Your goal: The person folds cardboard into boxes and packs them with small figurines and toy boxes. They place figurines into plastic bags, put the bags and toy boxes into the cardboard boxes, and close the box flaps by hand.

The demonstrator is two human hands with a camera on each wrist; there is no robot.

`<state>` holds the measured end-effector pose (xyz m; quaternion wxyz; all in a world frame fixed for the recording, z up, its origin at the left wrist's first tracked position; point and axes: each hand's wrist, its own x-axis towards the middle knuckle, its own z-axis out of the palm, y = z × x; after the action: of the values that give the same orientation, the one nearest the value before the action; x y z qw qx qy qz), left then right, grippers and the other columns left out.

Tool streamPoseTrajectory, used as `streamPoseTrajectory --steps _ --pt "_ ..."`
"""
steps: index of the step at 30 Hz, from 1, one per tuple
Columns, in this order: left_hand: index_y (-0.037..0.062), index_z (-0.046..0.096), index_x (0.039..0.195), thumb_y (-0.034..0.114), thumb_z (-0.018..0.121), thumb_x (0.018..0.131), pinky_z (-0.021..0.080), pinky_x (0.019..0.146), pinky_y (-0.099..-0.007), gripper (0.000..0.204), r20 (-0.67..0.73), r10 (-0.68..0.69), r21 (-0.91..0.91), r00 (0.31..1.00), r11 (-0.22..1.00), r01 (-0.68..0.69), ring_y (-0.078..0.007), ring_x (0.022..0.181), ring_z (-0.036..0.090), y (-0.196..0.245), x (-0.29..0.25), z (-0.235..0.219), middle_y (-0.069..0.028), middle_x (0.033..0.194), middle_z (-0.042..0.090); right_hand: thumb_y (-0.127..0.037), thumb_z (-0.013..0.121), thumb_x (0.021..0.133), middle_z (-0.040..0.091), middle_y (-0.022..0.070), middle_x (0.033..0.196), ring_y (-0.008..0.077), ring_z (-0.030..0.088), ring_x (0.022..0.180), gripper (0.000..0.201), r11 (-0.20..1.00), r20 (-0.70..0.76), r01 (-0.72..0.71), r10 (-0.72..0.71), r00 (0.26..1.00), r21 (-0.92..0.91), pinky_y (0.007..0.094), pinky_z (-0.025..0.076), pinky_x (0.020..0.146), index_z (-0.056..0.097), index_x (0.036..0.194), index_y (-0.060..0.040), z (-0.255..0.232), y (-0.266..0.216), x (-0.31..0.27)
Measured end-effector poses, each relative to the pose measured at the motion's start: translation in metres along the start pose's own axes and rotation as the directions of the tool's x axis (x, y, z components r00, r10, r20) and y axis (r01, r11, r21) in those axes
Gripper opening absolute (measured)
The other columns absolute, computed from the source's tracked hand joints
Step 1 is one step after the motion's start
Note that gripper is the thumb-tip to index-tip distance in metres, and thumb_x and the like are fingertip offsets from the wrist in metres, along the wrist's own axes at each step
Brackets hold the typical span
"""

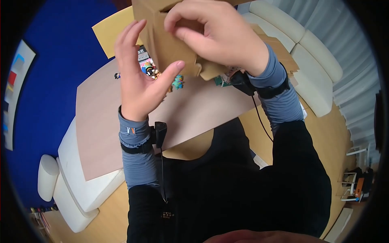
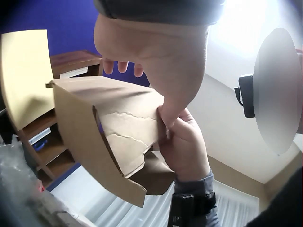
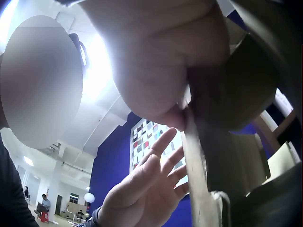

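A brown cardboard box (image 1: 168, 46) with folded flaps is held up over the table at the top of the head view. My right hand (image 1: 221, 34) pinches a wall of it between thumb and curled fingers. In the left wrist view, that box (image 2: 80, 127) tilts, showing a slot and wavy creases on one side. My left hand (image 1: 139, 87) is raised at the box's left side, its fingers extended and thumb apart. Seen from the right wrist, the left hand (image 3: 142, 189) has its fingers spread close to the cardboard edge.
Small colourful toy figures (image 1: 177, 82) stand on the pinkish-brown tabletop (image 1: 109, 125) below the box. Behind it is a yellow panel (image 1: 117, 30). More flat cardboard (image 1: 281, 52) lies at the right, beside a cream sofa (image 1: 312, 73).
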<state>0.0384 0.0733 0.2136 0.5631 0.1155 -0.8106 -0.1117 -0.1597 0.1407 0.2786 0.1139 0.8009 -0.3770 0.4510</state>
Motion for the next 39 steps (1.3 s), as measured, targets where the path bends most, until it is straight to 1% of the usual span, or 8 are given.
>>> streamPoseTrajectory --steps 3,7,13,19,21,29,36,39 --pt "0.0078 0.044 0.148 0.024 0.087 0.078 0.04 0.109 -0.0426 0.084 -0.001 -0.044 -0.017 0.999 0.999 0.044 -0.0332 0.135 0.043 0.002 0.001 0.001 -0.0176 0.147 0.043 -0.004 0.064 0.085 0.067 0.0062 0.086 0.016 0.063 0.077 0.014 0.993 0.178 -0.075 0.058 0.982 0.093 0.0281 0.051 0.069 0.067 0.099 -0.0032 0.001 -0.008 0.003" --pt "0.0061 0.055 0.138 0.019 0.085 0.076 0.042 0.105 -0.0435 0.07 0.034 0.051 0.039 0.998 0.998 -0.052 -0.0337 0.129 0.049 0.001 0.001 -0.005 -0.017 0.138 0.052 -0.009 0.06 0.083 0.065 0.0113 0.079 0.0323 0.064 0.075 0.006 0.994 0.301 -0.061 0.033 0.953 0.086 0.0408 0.052 0.071 0.063 0.088 -0.0064 0.0 -0.013 0.002" --pt "0.0043 0.06 0.128 0.01 0.078 0.076 0.045 0.1 -0.0408 0.055 0.233 -0.034 -0.103 0.972 0.993 0.059 -0.0332 0.112 0.059 0.02 0.001 -0.021 -0.015 0.121 0.064 -0.007 0.059 0.083 0.061 0.0114 0.071 0.0335 0.062 0.071 0.005 0.997 0.476 -0.033 -0.001 0.879 0.063 0.0413 0.051 0.069 0.058 0.078 -0.006 -0.015 -0.03 -0.001" --pt "0.0024 0.061 0.126 -0.002 0.061 0.083 0.045 0.068 -0.0227 0.043 0.31 0.021 -0.258 0.95 0.964 0.063 -0.011 0.087 0.054 0.024 0.0 -0.033 -0.0087 0.114 0.063 -0.003 0.064 0.079 0.06 0.0105 0.068 0.0307 0.063 0.068 0.01 0.979 0.536 0.156 -0.201 0.82 0.129 0.0386 0.052 0.065 0.059 0.074 -0.0092 -0.003 -0.039 -0.016" --pt "0.0033 0.061 0.126 -0.003 0.059 0.087 0.043 0.065 -0.0205 0.039 0.27 -0.185 -0.294 0.945 0.919 0.263 -0.0076 0.081 0.054 0.024 -0.004 -0.028 -0.0047 0.108 0.061 -0.002 0.066 0.076 0.06 0.0094 0.067 0.0294 0.064 0.067 0.012 0.98 0.552 0.177 -0.196 0.811 0.089 0.0371 0.053 0.064 0.059 0.073 -0.0101 -0.004 -0.044 -0.016" --pt "0.0051 0.058 0.127 0.001 0.059 0.093 0.041 0.06 -0.0235 0.034 0.429 -0.327 -0.205 0.842 0.873 0.443 -0.0067 0.07 0.05 0.011 -0.011 -0.018 0.0009 0.08 0.056 -0.004 0.07 0.074 0.064 0.0092 0.073 0.0301 0.065 0.07 0.01 0.963 0.47 0.271 -0.231 0.852 -0.018 0.0371 0.053 0.065 0.063 0.076 -0.0116 0.004 -0.038 -0.025" --pt "0.0045 0.061 0.123 -0.003 0.056 0.093 0.04 0.057 -0.0256 0.032 0.228 -0.385 0.011 0.894 0.92 0.393 -0.0094 0.064 0.048 0.023 -0.016 -0.023 -0.0008 0.075 0.051 -0.006 0.071 0.075 0.068 0.0081 0.081 0.031 0.066 0.085 0.008 0.977 0.403 0.213 -0.19 0.896 -0.014 0.0409 0.055 0.079 0.067 0.08 -0.0116 -0.001 -0.02 -0.033" --pt "0.0034 0.061 0.125 -0.004 0.055 0.094 0.039 0.057 -0.0246 0.032 0.126 -0.366 0.007 0.922 0.93 0.368 -0.0077 0.063 0.046 0.03 -0.021 -0.031 0.0001 0.075 0.05 -0.019 0.074 0.085 0.07 0.0121 0.097 0.0292 0.067 0.097 0.021 0.964 0.2 0.267 -0.261 0.944 -0.004 0.0407 0.055 0.084 0.07 0.102 -0.0091 -0.01 -0.01 -0.038"
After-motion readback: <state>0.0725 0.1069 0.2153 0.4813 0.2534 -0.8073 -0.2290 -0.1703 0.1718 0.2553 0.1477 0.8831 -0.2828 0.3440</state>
